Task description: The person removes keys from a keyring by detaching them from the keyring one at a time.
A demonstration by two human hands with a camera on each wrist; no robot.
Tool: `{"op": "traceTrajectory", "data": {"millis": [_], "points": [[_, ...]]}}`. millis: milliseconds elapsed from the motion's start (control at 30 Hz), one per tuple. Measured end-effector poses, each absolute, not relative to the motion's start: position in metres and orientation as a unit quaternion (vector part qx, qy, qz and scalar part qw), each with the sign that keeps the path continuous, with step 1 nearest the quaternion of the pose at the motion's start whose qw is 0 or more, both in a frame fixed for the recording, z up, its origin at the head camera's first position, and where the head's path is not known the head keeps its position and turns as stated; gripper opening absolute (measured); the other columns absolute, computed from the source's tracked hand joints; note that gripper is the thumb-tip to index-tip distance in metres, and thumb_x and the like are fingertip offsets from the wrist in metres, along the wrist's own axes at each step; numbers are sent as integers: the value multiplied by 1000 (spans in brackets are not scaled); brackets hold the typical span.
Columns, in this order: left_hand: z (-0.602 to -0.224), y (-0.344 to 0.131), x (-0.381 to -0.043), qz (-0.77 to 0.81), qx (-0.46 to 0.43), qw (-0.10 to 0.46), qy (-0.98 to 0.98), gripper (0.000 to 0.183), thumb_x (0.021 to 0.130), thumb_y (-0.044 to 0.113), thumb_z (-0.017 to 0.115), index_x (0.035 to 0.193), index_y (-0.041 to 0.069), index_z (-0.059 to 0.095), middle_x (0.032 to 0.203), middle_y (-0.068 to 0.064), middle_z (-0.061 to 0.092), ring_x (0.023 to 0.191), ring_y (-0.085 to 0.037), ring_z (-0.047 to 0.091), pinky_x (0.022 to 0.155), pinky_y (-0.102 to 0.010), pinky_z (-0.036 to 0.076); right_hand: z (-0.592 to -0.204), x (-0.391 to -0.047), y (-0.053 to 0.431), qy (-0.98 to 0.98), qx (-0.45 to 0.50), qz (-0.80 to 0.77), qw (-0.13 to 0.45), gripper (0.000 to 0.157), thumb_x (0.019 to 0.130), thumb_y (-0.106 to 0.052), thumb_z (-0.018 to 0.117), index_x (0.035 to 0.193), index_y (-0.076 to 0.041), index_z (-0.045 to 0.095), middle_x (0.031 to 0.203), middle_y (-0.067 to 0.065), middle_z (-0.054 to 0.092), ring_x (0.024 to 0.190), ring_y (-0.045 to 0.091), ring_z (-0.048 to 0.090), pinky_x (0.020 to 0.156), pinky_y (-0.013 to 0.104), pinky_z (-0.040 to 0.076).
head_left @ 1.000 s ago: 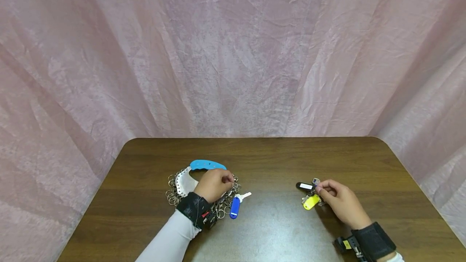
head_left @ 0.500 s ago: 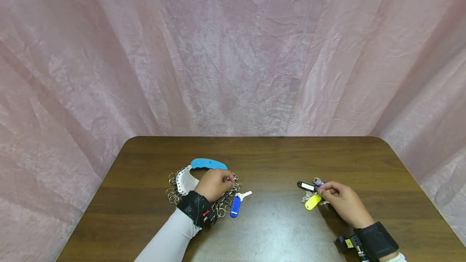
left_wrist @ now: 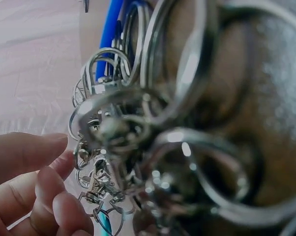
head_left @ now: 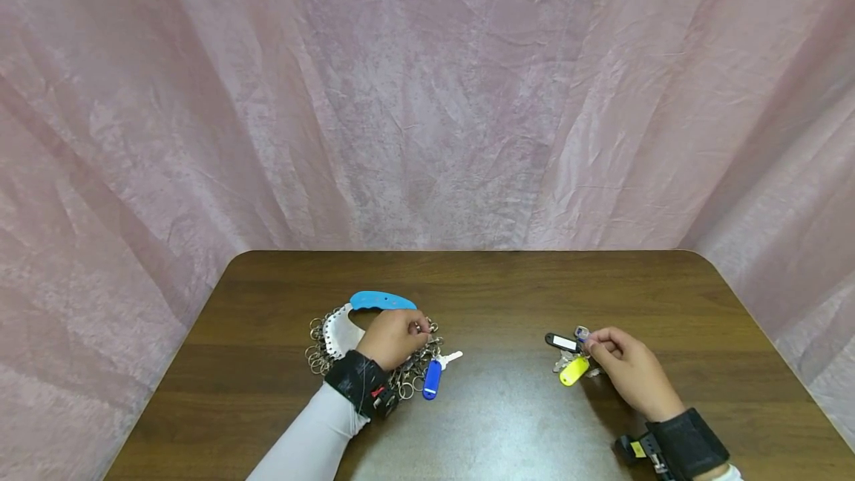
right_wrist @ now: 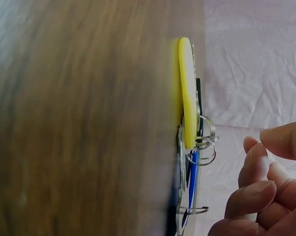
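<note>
My left hand [head_left: 390, 340] is over a white curved key holder [head_left: 339, 334] with a blue handle [head_left: 381, 300]. Its fingers are loosely bent beside the metal rings [left_wrist: 106, 105], with nothing visible gripped between them. A blue tag [head_left: 432, 380] with a white-headed key [head_left: 449, 359] lies right of the holder. Farther right, my right hand [head_left: 628, 373] is at a small pile of keys, holding nothing visible. The pile has a yellow tag [head_left: 574, 371], a black-and-white tag [head_left: 562, 342] and another blue tag [right_wrist: 192, 182]. In the right wrist view the loosely curled fingers stand apart from the tags.
Both groups of keys lie on a brown wooden table [head_left: 508, 295] with rounded far corners. A pink curtain [head_left: 427, 110] hangs behind its far edge. Bare tabletop separates the two hands.
Since the first frame the right fingers have shifted slightly, and the blue tag in the right pile shows more. The left hand and the key holder stay nearly still.
</note>
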State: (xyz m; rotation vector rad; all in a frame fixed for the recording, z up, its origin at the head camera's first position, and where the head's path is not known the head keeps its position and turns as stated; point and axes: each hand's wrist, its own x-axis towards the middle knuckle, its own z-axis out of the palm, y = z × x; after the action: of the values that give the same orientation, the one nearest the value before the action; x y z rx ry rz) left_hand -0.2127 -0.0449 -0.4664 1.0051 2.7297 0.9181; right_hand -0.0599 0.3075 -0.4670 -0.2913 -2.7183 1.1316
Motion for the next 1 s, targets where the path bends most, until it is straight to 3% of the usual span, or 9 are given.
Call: {"op": "traceTrajectory", "data": {"millis": [667,1000], "points": [[-460,-45,-207,262,378,85,884,12,73,9,71,78,18,63,57,12,46,52,-5,44,50,-24,37,-470,-61,287,-902,-41,418,103,5,93,-11,59,96,-9,62,82,4,61,68,13,55,59,26,45],[-461,-42,-205,251,388,68,884,14,68,4,67,71,16,59,58,11,46,55,-8,44,52,-25,37,-466,-62,278,-894,-12,440,90,7,94,-16,60,96,-9,62,81,5,61,68,18,57,57,26,45]]}}
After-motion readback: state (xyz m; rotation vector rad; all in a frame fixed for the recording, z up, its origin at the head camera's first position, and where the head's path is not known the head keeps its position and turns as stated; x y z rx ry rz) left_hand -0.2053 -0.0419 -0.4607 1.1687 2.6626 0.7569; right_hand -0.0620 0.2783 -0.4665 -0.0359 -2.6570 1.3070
